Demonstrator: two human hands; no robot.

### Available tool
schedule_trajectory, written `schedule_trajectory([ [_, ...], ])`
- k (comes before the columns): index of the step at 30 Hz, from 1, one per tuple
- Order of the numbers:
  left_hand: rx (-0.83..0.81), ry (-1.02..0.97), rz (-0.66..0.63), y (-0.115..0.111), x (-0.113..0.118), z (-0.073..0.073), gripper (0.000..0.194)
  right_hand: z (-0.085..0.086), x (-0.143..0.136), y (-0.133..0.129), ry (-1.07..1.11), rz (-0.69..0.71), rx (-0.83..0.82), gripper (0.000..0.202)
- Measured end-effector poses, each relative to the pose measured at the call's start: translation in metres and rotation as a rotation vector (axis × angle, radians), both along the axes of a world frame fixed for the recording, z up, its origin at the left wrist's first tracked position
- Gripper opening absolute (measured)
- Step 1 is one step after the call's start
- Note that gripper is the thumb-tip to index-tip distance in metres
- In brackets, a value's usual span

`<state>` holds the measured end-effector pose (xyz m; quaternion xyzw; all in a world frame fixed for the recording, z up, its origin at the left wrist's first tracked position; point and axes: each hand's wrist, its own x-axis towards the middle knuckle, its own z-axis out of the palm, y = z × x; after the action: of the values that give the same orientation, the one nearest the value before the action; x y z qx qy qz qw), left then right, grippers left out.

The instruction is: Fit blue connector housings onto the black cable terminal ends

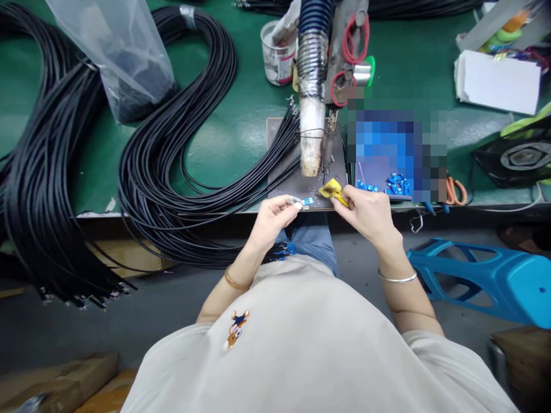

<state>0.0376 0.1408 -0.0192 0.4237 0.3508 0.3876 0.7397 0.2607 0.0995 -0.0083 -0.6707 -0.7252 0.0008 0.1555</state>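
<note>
Pale shirt (310, 344) cloth fills the foreground at 6 o'clock, with the green bench (247, 123) spread beyond it towards 12. Black cables (172, 166) lie looped from 9 to 11 o'clock, and a taped hose (312, 123) hangs at 12, its pale end over the work spot. Behind it stands a can (279, 60) whose label carries print too blurred to read; no other brand or lettering is legible.

Right hand (365, 213) and left hand (272, 221) face each other at the bench edge. Right grip: fingertips pinched on a yellow tool (332, 187), its long axis running from 4 to 10 o'clock, head outward. Left grip: thumb and fingers closed on a small blue-and-white piece (307, 202), which juts to 3 o'clock. That piece lies at 9 o'clock from the right grip, near the yellow head yet apart from it, and the left hand is nearer.
</note>
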Motion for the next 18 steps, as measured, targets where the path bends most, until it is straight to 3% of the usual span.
schedule_trajectory([
  [4,0.073,0.041,-0.034,0.005,0.019,-0.011,0.029,-0.006,0.009,0.005,0.028,-0.159,0.075,0.036],
  [9,0.178,0.106,0.017,0.01,0.037,-0.026,0.022,-0.009,0.001,-0.007,0.443,-0.261,0.415,0.024],
  [13,0.214,0.146,0.036,0.011,0.042,-0.026,0.021,-0.015,-0.016,-0.019,0.714,-0.162,0.475,0.021],
  [18,0.241,0.168,0.039,0.011,0.045,-0.019,0.02,-0.023,-0.031,-0.016,0.647,-0.053,0.364,0.005],
])
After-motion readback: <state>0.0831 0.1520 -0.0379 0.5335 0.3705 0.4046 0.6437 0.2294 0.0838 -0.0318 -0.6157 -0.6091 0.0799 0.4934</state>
